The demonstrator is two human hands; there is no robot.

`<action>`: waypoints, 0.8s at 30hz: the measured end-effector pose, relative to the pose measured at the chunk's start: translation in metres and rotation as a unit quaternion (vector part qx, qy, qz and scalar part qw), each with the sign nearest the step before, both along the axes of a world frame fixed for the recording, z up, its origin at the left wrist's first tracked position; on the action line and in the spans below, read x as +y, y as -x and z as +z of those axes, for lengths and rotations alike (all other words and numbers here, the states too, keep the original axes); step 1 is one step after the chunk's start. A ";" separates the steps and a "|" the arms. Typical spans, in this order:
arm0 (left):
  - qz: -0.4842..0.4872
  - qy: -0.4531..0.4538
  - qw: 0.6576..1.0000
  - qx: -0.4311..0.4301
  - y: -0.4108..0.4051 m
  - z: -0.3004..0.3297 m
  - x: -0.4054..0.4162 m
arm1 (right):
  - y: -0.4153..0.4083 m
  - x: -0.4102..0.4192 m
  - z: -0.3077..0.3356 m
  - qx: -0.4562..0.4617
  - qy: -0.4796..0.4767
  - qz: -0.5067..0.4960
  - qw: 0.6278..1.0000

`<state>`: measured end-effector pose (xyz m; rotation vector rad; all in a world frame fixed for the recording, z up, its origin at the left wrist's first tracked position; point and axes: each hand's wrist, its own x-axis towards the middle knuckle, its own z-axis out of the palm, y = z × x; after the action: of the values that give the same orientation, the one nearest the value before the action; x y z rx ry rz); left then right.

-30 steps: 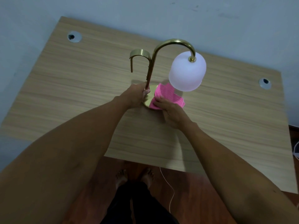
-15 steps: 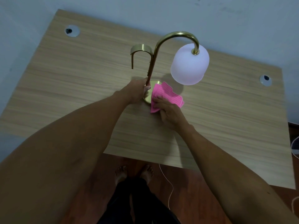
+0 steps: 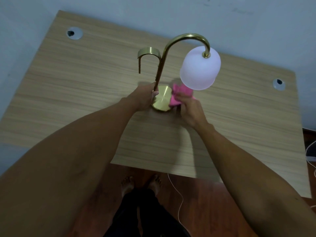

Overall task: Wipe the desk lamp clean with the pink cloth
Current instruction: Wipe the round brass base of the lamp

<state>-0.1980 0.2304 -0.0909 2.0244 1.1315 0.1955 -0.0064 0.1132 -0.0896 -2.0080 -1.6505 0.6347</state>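
Observation:
A brass desk lamp stands mid-desk with a curved stem point(image 3: 172, 43), a round gold base point(image 3: 162, 100) and a frosted white shade point(image 3: 200, 69) hanging to the right. My left hand point(image 3: 142, 98) grips the bottom of the stem just above the base. My right hand point(image 3: 189, 108) holds the bunched pink cloth point(image 3: 179, 94) against the right edge of the base, under the shade. Part of the cloth is hidden by my fingers.
The wooden desk point(image 3: 77, 86) stands against a pale wall, with cable grommets at the back left point(image 3: 74, 33) and right point(image 3: 278, 84). A thin white cable point(image 3: 179, 200) trails on the red-brown floor near my feet below the desk's front edge.
My right hand has drawn the cloth from the top of the base to its right edge and bunched it up, uncovering the gold disc. My left hand stays on the stem.

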 end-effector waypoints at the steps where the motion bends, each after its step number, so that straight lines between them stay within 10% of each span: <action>1: -0.003 -0.006 1.000 0.003 0.000 -0.001 0.000 | 0.001 0.007 0.003 0.040 -0.019 -0.057 0.997; 5: -0.003 -0.018 1.000 -0.006 -0.001 -0.004 0.001 | 0.020 0.039 0.002 0.108 -0.043 -0.126 0.985; 10: -0.010 -0.037 0.999 -0.012 0.001 -0.005 0.000 | 0.040 0.029 -0.028 0.027 0.057 0.048 0.997; 24: -0.004 -0.021 1.000 0.010 -0.002 -0.008 -0.001 | 0.123 -0.033 -0.042 0.114 0.010 -0.070 0.991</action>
<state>-0.1960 0.2299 -0.0988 2.0715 1.1403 0.1964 -0.1290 0.0801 -0.1320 -1.9631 -1.3621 0.7986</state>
